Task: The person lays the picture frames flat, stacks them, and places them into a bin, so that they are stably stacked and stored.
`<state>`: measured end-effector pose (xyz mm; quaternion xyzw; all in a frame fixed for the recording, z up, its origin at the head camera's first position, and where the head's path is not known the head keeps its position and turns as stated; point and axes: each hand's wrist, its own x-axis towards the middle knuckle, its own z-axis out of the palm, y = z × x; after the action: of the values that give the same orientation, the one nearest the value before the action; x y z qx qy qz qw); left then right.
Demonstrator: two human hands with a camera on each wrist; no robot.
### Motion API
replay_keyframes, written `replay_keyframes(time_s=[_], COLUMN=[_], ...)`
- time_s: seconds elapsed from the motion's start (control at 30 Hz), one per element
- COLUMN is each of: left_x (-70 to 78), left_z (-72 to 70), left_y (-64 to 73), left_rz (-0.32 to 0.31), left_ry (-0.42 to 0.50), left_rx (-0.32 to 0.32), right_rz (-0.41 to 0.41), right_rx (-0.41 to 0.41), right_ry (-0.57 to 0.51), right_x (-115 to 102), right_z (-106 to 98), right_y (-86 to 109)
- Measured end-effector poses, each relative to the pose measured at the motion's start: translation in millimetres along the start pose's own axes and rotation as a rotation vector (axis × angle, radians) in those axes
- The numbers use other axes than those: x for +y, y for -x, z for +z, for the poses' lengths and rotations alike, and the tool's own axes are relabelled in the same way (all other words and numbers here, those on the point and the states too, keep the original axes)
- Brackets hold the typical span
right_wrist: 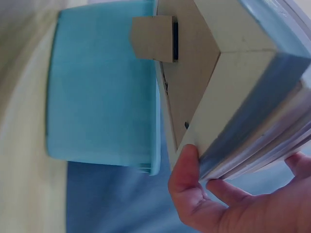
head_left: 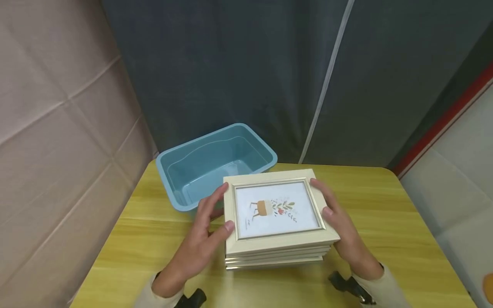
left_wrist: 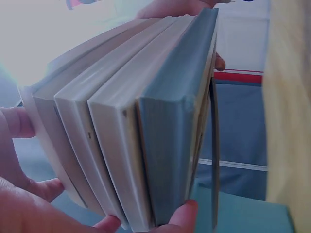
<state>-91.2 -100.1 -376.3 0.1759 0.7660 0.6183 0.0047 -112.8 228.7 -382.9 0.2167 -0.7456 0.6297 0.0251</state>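
Observation:
Both hands hold a stack of several cream picture frames (head_left: 275, 248) above the table. The top frame's print (head_left: 277, 209) shows an orange-and-white pot with leaves and a red flower. My left hand (head_left: 200, 235) grips the stack's left side, thumb near the top frame's edge; in the left wrist view its fingertips (left_wrist: 184, 216) reach the lowest frame. Opposite, my right hand (head_left: 343, 226) grips the right side; in the right wrist view a finger (right_wrist: 187, 170) curls under the bottom. The lowest frame's brown backing board (right_wrist: 187, 68) faces down, its stand flap (right_wrist: 153, 38) sticking out.
A blue plastic bin (head_left: 173, 188) stands at the back left of the wooden table (head_left: 385, 239), just behind the stack. Nothing shows on the part of its floor in view. A dark grey curtain (head_left: 231, 64) hangs behind the table, with a pale wall covering (head_left: 57, 171) at left.

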Motion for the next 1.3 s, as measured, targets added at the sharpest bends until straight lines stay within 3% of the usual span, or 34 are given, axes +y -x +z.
replay_keyframes(time_s=[0.27,0.43,0.63,0.97,1.3], left_x=[22.4,28.6,34.2,49.2,44.0], left_z=[-12.7,-22.0,-32.4,-50.7,-61.7], left_y=[-8.2,-15.3,-21.3,-37.3,-54.3], left_rz=[0.0,-0.005,-0.021,0.029,-0.098], left_ry=[-0.038,-0.053,0.031,0.102,0.093], left_rx=[0.041,0.067,0.089,0.114,0.16], right_rz=[0.022,0.033,0.027,-0.009,0.002], right_rx=[0.0,-0.015,-0.044,-0.039,-0.073], right_ry=[0.014,-0.011,-0.054,-0.088,-0.153], right_x=[-23.3,-25.8,-27.3,-42.6,-31.3], right_z=[-0.3,1.0,3.5,7.3,12.1], right_y=[-24.5,-44.3,-68.7,-100.2,-129.5])
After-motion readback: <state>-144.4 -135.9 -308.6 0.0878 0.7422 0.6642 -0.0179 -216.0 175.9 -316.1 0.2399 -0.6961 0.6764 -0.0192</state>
